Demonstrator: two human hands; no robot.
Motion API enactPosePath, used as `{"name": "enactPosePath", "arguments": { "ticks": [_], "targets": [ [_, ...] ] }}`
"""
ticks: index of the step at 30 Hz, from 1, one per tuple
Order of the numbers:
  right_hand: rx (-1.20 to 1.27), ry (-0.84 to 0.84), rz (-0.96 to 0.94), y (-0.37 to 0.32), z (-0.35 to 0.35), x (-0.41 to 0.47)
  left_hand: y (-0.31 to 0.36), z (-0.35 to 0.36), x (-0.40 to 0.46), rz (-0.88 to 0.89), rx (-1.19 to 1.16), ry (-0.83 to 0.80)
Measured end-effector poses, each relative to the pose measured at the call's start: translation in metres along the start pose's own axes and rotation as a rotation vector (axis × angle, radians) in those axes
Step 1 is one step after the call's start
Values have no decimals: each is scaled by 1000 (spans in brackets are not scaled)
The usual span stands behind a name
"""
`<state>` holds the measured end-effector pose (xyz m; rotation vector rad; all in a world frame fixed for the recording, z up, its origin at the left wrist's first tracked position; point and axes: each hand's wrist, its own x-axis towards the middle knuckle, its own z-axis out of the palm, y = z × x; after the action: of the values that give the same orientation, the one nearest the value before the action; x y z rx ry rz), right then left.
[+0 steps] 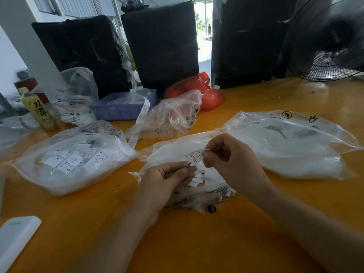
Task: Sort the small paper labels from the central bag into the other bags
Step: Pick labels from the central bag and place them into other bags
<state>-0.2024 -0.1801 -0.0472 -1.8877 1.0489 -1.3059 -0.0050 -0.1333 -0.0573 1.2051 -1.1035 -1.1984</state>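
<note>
The central clear bag (169,148) lies open on the orange table, with several small white paper labels (199,177) spilling from its mouth. Over it, my right hand (230,160) pinches the upper end of a printed white label (194,155). My left hand (167,178) pinches the lower end of that label, fingers curled. To the left lies a clear bag (74,160) holding labels marked S, XS and M. To the right lies another clear bag (291,144) full of white labels.
Behind stand a crumpled clear bag (173,115), a blue tray (122,107) with a label strip (140,119) hanging out, a red bag (201,89), a green bottle (38,111) and black bundles (161,46). A fan (325,40) stands far right; a white object (15,237) lies front left.
</note>
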Motion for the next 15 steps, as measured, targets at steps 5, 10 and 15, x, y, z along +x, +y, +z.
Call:
{"name": "enactPosePath", "arguments": {
  "ticks": [5,10,15],
  "targets": [
    [-75,-24,-16,2,-2,2,-1,-2,1,5,6,15],
    [-180,-96,-40,2,-4,1,-1,-2,0,23,49,14],
    [-221,-137,-57,0,2,-3,-3,-1,-2,60,148,19]
  ]
}}
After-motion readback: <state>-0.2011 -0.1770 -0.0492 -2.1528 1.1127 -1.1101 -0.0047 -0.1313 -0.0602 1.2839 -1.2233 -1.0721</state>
